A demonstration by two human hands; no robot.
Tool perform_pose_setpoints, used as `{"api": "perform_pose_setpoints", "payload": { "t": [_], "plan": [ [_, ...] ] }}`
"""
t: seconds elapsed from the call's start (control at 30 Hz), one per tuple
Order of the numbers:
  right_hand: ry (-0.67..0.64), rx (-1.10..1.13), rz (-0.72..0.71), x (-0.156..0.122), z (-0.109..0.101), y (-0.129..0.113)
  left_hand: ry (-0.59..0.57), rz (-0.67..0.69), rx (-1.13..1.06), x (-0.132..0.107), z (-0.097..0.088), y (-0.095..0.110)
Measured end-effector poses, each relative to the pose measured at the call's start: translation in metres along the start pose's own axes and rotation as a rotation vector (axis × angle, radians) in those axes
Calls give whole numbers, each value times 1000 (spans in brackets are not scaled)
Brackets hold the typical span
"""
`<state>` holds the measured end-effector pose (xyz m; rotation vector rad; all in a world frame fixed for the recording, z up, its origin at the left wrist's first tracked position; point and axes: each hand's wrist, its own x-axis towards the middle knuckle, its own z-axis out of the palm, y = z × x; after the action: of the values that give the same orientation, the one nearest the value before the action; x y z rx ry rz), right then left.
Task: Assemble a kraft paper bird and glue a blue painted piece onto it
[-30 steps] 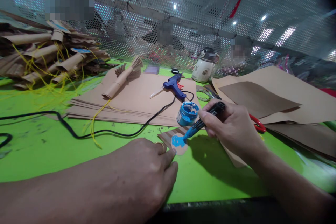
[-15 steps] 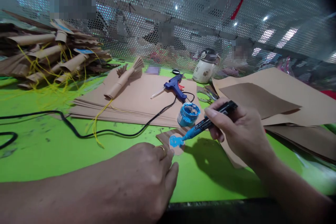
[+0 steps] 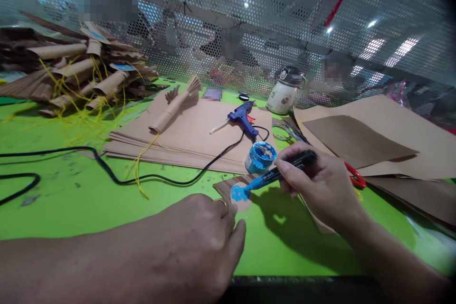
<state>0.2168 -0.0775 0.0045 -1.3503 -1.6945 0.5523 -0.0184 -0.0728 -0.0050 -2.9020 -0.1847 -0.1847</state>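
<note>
A: How far along does the painting look?
B: On the bright green surface [image 3: 71, 209], I'd judge it about half done. The small round brown paper piece [image 3: 242, 201] has a wet blue patch on its far part, while its near part is bare brown. It lies just in front of the paint pot, between the two hands.
A: And the hands?
B: The left hand [image 3: 199, 242] lies flat, fingers together, its tips pressing the piece's near edge. The right hand [image 3: 320, 185] is clamped on a black-handled brush with a blue-coated tip [image 3: 274, 176], which touches the patch.
A: Counts, biggest first?
B: Two spreads of large brown kraft paper: a flat stack [image 3: 192, 137] in the middle and loose sheets [image 3: 377, 137] at the right, too many to count. One heap of rolled brown paper pieces with yellow string [image 3: 71, 80] is far left, and a single roll [image 3: 174, 107] lies on the stack. Then one black cable [image 3: 107, 173], one cream flask [image 3: 287, 97], one blue glue gun [image 3: 244, 121], one pair of red-handled scissors [image 3: 354, 179] and one small round pot of blue paint [image 3: 261, 156].
</note>
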Motion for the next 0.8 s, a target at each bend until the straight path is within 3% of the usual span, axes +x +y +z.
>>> {"api": "perform_pose_setpoints", "payload": {
  "t": [0.47, 0.8],
  "plan": [
    [2, -115, -53, -1, 0, -5, -14, -87, -107, -3, 6, 0],
    [-11, -131, -43, -1, 0, -5, -34, -74, -94, -3, 8, -1]
  ]
}}
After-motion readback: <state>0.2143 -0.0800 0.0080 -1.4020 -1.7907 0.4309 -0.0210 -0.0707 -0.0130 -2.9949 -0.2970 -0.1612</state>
